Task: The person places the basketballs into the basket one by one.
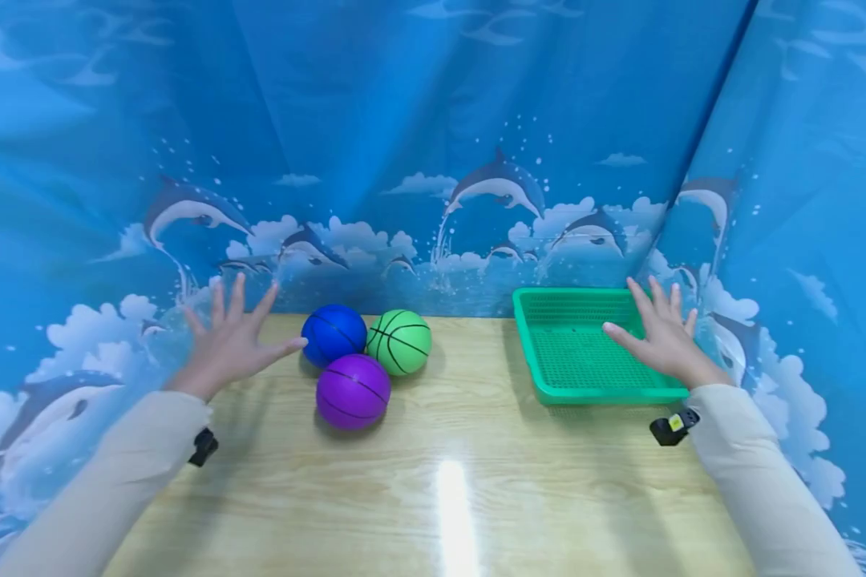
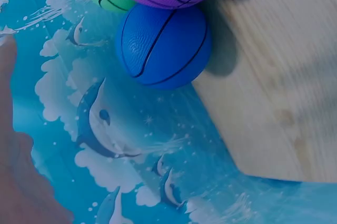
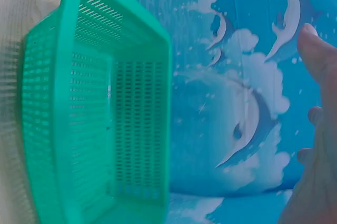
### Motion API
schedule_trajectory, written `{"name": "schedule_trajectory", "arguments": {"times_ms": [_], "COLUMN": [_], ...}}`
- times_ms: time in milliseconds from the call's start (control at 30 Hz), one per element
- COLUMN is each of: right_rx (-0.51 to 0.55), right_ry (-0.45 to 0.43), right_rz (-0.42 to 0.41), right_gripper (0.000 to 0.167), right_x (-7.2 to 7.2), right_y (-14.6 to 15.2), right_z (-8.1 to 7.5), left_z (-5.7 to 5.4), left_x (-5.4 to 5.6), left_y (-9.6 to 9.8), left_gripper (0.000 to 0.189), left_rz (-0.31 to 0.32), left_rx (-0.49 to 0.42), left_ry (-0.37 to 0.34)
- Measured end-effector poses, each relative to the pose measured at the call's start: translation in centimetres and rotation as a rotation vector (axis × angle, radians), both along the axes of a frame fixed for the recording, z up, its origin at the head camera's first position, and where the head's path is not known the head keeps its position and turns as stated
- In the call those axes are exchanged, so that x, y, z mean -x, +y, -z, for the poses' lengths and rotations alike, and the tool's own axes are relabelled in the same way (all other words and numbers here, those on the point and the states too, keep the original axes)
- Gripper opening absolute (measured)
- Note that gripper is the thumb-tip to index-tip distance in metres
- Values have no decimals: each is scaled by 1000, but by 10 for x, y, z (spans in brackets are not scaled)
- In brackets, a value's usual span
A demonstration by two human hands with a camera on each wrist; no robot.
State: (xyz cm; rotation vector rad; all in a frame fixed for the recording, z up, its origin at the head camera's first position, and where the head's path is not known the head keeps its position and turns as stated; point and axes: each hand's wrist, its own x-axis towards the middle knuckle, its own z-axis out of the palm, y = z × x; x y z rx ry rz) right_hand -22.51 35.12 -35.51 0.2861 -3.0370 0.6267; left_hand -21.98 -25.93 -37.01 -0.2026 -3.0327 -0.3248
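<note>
Three small basketballs sit together left of the middle of the table: a blue ball, a light green ball and a purple ball in front of them. My left hand is spread in the air just left of the blue ball, holding nothing. A green plastic basket with slotted sides stands on the right, and nothing lies in it. Over its right side hovers my right hand, fingers spread and holding nothing. In the left wrist view the purple ball partly covers the green one.
The wooden table reflects a bright strip of light near its front. A blue curtain printed with dolphins hangs behind the table and along both sides. Each wrist carries a small black camera.
</note>
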Motion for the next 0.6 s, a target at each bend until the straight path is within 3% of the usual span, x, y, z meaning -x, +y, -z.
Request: {"name": "schedule_trajectory", "arguments": {"times_ms": [300, 600], "right_rx": [102, 279], "right_ry": [-83, -79], "right_rz": [88, 220], "right_gripper": [86, 85], "right_x": [-14, -47], "right_y": [37, 65], "right_z": [32, 63], "left_z": [26, 43], "left_x": [4, 5], "left_y": [10, 23], "left_gripper": [112, 113], "left_rz": [27, 45], "left_rx": [-33, -91], "left_ry": [-36, -99]}}
